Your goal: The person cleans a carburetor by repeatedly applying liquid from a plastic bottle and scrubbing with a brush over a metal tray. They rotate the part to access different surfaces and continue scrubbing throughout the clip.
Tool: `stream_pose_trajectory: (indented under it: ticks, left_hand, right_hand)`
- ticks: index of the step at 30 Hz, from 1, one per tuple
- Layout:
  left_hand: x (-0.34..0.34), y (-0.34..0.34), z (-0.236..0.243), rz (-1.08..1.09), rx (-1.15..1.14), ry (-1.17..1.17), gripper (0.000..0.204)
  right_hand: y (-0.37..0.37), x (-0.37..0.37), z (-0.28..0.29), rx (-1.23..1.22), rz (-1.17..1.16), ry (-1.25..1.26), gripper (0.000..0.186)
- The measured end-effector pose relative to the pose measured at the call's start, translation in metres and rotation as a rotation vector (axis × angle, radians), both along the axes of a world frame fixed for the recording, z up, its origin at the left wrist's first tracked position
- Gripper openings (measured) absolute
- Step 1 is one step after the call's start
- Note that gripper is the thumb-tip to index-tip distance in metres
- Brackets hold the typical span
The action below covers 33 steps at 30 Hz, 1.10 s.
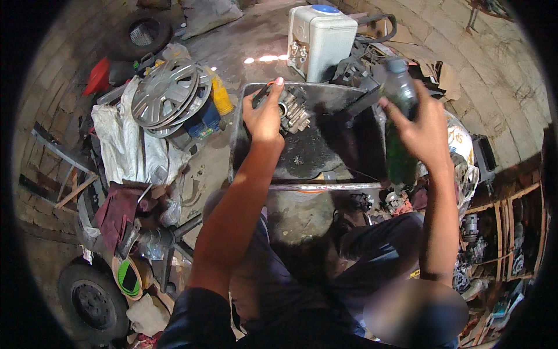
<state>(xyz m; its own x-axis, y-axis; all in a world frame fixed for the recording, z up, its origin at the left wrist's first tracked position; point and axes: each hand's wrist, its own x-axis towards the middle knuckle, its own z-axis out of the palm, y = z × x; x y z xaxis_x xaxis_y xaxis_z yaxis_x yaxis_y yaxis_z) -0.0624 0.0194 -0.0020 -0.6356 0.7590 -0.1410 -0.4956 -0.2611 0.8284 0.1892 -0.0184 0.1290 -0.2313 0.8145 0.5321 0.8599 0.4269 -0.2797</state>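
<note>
Over a black metal tray [308,187], my left hand [266,116] is closed round a small metal engine part [295,115] that looks like a carburetor, with its thumb raised along the near side. Its underside and my fingers behind it are partly hidden. My right hand [423,128] grips a clear plastic bottle [401,157] with dark green liquid, at the tray's right side. The bottle stands nearly upright with its cap end [397,65] up; its outline is slightly blurred.
Beyond the tray stands a white plastic tank [325,43] with a blue lid. Stacked wheel covers [165,96], a yellow bottle [220,93] and a white sack [128,139] are at the left. A wheel [93,305] lies lower left; engine parts fill shelves [503,238] at the right.
</note>
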Motion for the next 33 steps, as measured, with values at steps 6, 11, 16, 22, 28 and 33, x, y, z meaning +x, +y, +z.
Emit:
stream_pose_trajectory:
  ticks: [6,11,16,22,28,33]
  left_hand:
    - [-0.005,-0.002,-0.004,0.008,0.005,0.095,0.057]
    - [0.003,-0.007,-0.013,-0.047,0.200,0.337,0.047]
    - [0.010,-0.008,-0.007,-0.043,0.110,0.469,0.044]
    - [0.012,-0.007,-0.009,-0.091,0.121,0.611,0.046]
    - [0.017,-0.014,-0.011,-0.216,0.155,0.581,0.048]
    - [0.019,-0.019,-0.012,-0.235,0.216,0.668,0.045]
  right_hand:
    - [0.045,0.007,-0.045,0.156,0.016,0.410,0.049]
    - [0.071,0.003,-0.106,-0.116,-0.021,0.270,0.059]
    - [0.075,-0.006,-0.112,-0.191,-0.043,0.168,0.056]
    - [0.069,0.006,-0.119,-0.236,0.116,0.160,0.058]
    - [0.069,0.003,-0.135,-0.231,0.137,0.217,0.062]
    - [0.074,0.008,-0.139,-0.308,0.104,0.212,0.065]
